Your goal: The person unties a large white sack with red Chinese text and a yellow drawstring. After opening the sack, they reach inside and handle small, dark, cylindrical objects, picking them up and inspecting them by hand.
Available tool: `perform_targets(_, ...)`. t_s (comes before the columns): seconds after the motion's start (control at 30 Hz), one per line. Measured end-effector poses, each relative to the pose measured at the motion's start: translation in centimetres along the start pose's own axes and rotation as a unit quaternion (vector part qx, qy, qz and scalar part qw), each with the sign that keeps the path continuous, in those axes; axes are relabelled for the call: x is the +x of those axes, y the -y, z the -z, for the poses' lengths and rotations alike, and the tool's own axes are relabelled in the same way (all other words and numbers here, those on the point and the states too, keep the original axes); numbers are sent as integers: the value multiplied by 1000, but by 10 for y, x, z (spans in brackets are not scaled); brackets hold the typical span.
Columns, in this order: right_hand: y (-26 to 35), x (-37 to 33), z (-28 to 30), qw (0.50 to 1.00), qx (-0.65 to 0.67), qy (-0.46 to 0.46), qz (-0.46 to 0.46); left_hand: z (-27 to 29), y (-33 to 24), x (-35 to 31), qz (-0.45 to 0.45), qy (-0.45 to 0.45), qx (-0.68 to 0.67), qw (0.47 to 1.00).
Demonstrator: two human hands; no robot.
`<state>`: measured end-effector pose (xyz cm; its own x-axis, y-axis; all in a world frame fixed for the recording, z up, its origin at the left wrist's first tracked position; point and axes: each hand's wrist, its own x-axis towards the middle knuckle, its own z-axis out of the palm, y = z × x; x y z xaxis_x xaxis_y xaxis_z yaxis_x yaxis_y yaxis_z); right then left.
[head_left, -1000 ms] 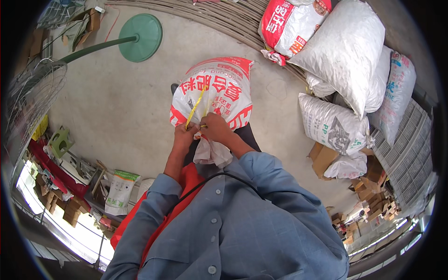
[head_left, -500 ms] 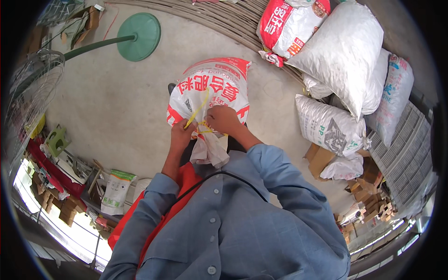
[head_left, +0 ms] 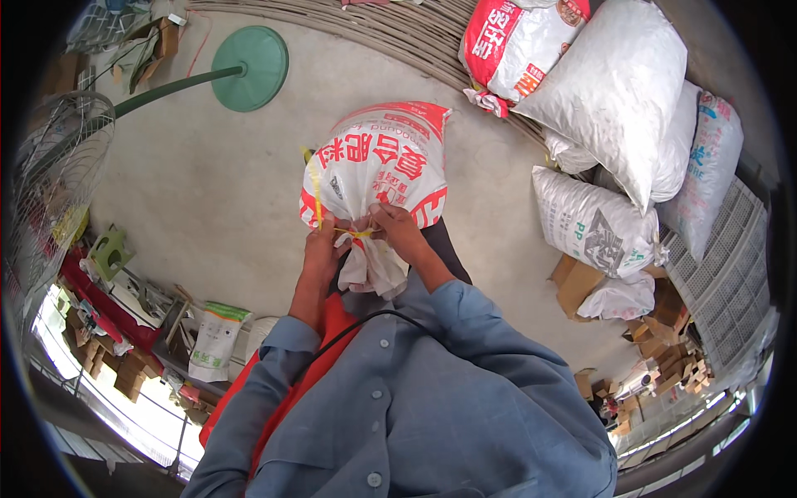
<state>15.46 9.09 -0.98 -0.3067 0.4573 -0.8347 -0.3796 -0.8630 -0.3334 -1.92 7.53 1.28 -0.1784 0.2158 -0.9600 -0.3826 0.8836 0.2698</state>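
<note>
A white and red woven sack (head_left: 374, 158) stands in front of me, its neck gathered toward my body. A yellow strap (head_left: 359, 235) goes around that neck, and the crumpled mouth hangs below it. My left hand (head_left: 320, 246), closed, pinches the strap at the left side of the neck; a long loose end rises above the fingers. On the other side, my right hand (head_left: 396, 231) is closed with its fingertips at the strap by the neck. The exact grip of the right fingers is partly hidden.
Several filled sacks (head_left: 610, 91) are piled at the right, beside cardboard boxes (head_left: 577, 282) and a grey grating (head_left: 722, 274). Long poles (head_left: 398, 33) lie along the far side. A fan with a round green base (head_left: 249, 68) stands at the left, near a green stool (head_left: 110, 253).
The strap's loose end has swung from over the sack's middle to its left side. My right hand has turned and come down slightly beside the neck; my left hand stays close to it.
</note>
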Motion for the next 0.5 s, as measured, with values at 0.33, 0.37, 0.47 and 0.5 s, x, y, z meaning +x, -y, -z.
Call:
perform_targets(0.33,-29,15,-3,987,137,-87,4,-12,6,3,-31,-77,-78,994)
perform_targets(0.37,-27,13,-3,987,135,-89,9,-16,7,6,-39,-72,-88,993)
perform_targets(0.47,-29,12,-3,987,113,-115,22,-20,12,21,-57,-115,-61,990)
perform_targets(0.5,-31,12,-3,986,103,-128,27,-20,14,26,-63,-138,-42,988)
